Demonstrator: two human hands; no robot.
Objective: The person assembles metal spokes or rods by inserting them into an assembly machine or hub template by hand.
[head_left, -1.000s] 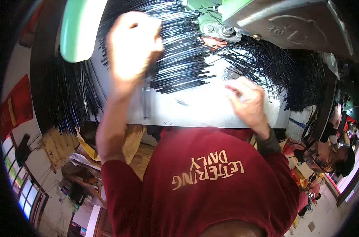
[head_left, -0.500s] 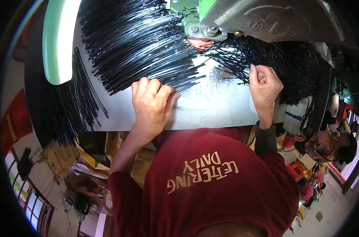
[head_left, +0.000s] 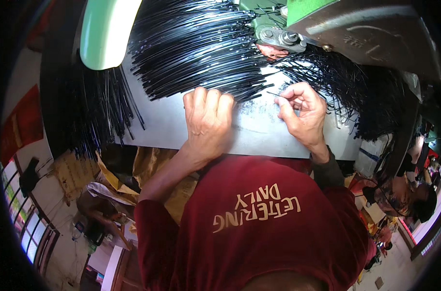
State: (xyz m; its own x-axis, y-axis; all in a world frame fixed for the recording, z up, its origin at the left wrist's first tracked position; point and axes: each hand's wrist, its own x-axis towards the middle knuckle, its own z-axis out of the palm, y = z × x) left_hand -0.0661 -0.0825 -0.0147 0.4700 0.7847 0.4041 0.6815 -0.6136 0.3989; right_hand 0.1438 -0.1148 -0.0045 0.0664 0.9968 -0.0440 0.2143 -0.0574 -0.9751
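Observation:
A wide row of thin black rods lies side by side on the pale metal tabletop. My left hand is closed at the near edge of this row, knuckles up; its fingertips are hidden, so what they grip cannot be made out. To its right, my right hand pinches a short visible length of a thin black rod between thumb and forefinger. Just beyond that hand spreads a tangled heap of similar black rods.
A green machine with a bolted metal part stands at the far side, its dark guard overhanging the heap. A bright lamp hangs at upper left, above another bunch of black rods. Other people are at the right.
My right hand has moved left from the heap, its closed fingers now pinching a thin rod. My left hand stays near the row's near edge. The whole view has shifted somewhat.

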